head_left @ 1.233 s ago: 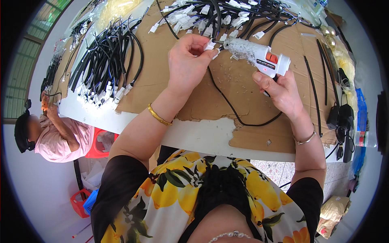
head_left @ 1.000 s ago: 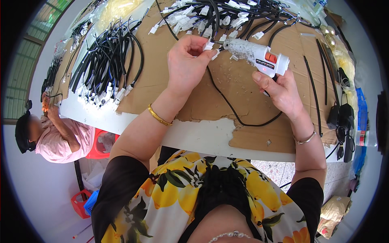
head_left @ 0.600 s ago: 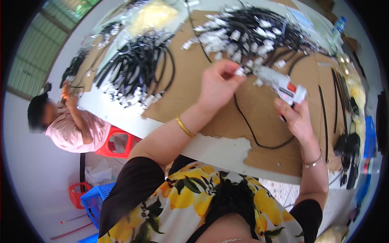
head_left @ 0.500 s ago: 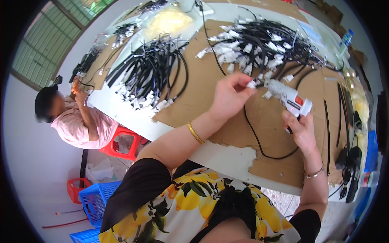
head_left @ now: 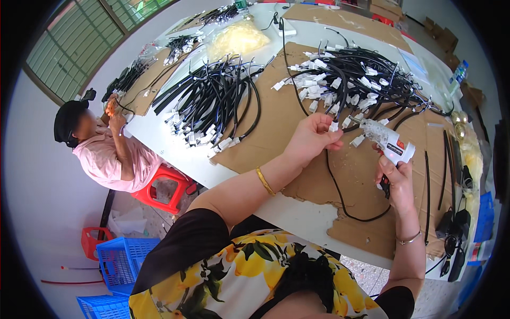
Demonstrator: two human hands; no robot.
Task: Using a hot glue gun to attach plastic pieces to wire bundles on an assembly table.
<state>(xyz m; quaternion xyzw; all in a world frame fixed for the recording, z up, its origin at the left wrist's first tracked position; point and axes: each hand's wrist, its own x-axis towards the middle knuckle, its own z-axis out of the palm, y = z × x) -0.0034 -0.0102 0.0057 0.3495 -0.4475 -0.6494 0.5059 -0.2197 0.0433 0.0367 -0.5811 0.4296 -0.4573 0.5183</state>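
Observation:
My left hand (head_left: 314, 139) pinches a small white connector (head_left: 333, 126) on the end of a black cable, between thumb and fingers. In my right hand (head_left: 397, 179) is a white glue gun (head_left: 392, 142), held by its handle with its nozzle directed left. The nozzle tip stands a little right of the connector, apart from it. A black cord (head_left: 340, 196) loops below the hands over the cardboard (head_left: 297, 170). Just beyond my hands lies a large heap of black cables (head_left: 366, 74) with white connectors.
A second bundle of black cables (head_left: 212, 101) lies to the left, with a bag of yellowish material (head_left: 239, 40) behind it. At the far left a person in pink (head_left: 114, 154) sits on a red stool (head_left: 162, 189). Blue baskets (head_left: 125, 260) stand on the floor. Black tubes (head_left: 427, 196) lie at right.
The view has shifted, so the scene sits slightly lower and farther right. My left hand still pinches the connector, and my right hand still holds the glue gun beside it.

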